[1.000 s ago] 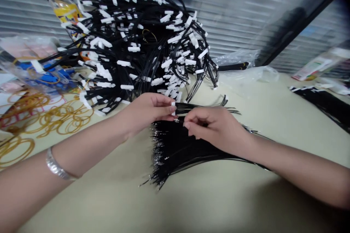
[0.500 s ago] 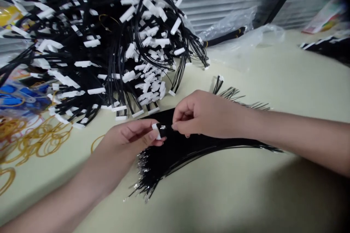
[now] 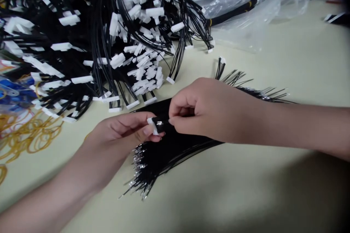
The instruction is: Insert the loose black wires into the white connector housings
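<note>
Connector, small, white, plastic (image 3: 152, 126), in closed pinch between thumb and fingers of left hand (image 3: 116, 131), above fanned bundle of black wires (image 3: 155, 158); just beside, tight fingertip pinch by right hand (image 3: 203, 111) on thin silver-tipped wire (image 3: 159, 123).

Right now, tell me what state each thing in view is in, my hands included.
Left hand: closed on the white connector.
White connector: held, clear of the pile.
Right hand: pinched shut; anything gripped is unclear.
Loose black wires: bunched flat, ends fanned.
Cable pile: heaped, connectors attached.
Clear plastic bag: crumpled.
Rubber bands: loose, jumbled.
</note>
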Action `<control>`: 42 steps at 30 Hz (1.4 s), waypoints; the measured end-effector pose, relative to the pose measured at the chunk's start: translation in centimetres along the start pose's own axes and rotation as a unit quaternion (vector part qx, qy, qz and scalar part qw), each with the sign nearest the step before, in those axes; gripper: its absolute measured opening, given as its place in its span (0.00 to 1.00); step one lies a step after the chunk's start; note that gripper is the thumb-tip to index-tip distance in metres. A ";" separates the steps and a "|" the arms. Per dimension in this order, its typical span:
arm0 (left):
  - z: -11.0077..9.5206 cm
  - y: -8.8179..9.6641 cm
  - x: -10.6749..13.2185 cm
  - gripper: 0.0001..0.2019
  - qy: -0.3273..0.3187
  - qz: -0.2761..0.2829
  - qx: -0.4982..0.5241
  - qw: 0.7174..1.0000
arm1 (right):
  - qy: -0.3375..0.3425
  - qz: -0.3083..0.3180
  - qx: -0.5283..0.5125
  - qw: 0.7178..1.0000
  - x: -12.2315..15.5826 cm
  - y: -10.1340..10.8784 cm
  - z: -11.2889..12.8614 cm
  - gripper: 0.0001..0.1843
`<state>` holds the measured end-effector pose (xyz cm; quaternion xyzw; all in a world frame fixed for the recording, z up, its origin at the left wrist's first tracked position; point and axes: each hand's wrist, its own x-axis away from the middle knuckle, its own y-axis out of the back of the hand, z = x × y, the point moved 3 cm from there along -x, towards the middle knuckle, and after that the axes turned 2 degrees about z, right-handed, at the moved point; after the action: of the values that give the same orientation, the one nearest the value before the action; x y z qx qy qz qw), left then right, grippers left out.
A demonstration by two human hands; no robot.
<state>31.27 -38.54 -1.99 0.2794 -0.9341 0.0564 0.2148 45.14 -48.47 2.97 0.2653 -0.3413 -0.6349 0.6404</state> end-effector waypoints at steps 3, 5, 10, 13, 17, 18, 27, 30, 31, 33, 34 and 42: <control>0.0 0.1 -0.2 0.07 -0.022 0.032 -0.011 0.999 | -0.010 -0.011 0.000 1.000 -0.1 0.0 0.1 0.09; 0.0 0.1 -0.2 0.05 -0.036 0.039 -0.008 0.999 | -0.017 -0.019 0.001 1.000 -0.2 -0.1 0.1 0.08; 0.1 0.2 -0.3 0.06 -0.040 0.036 0.014 0.998 | -0.024 -0.028 -0.002 0.999 -0.3 -0.2 -0.1 0.07; 0.2 0.3 -0.3 0.05 -0.042 0.041 0.007 0.998 | -0.019 -0.022 -0.020 0.999 -0.2 -0.2 -0.1 0.08; 0.2 0.3 -0.4 0.04 -0.049 0.042 -0.008 0.998 | -0.008 -0.021 -0.029 0.999 -0.2 -0.2 0.0 0.09; 0.2 0.3 -0.4 0.04 -0.047 0.041 -0.013 0.998 | -0.008 -0.018 -0.031 0.999 -0.2 -0.2 0.0 0.09; -0.3 0.0 -0.3 0.07 -0.042 0.028 -0.025 0.998 | -0.019 -0.007 -0.029 0.999 -0.2 -0.2 -0.1 0.10; -0.3 0.0 -0.3 0.07 -0.048 0.024 -0.036 0.998 | -0.018 -0.015 -0.018 1.000 -0.4 -0.3 -0.2 0.09; -0.2 0.1 -0.3 0.07 -0.048 0.022 -0.041 0.998 | -0.017 -0.018 -0.013 1.000 -0.4 -0.3 -0.2 0.09; -0.1 0.2 -0.3 0.07 -0.046 0.019 -0.054 0.997 | -0.012 -0.023 -0.006 1.000 -0.4 -0.3 -0.2 0.09; -0.1 0.2 -0.2 0.08 -0.046 0.019 -0.062 0.997 | -0.009 -0.024 -0.005 1.000 -0.4 -0.2 -0.1 0.09; -0.3 0.0 -0.1 0.09 -0.025 0.037 -0.083 0.996 | 0.027 -0.015 0.004 1.000 -0.3 -0.2 0.0 0.09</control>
<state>31.51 -38.43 -1.73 0.2274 -0.9502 -0.0204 0.2120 44.99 -48.24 2.76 0.2894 -0.3225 -0.6357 0.6388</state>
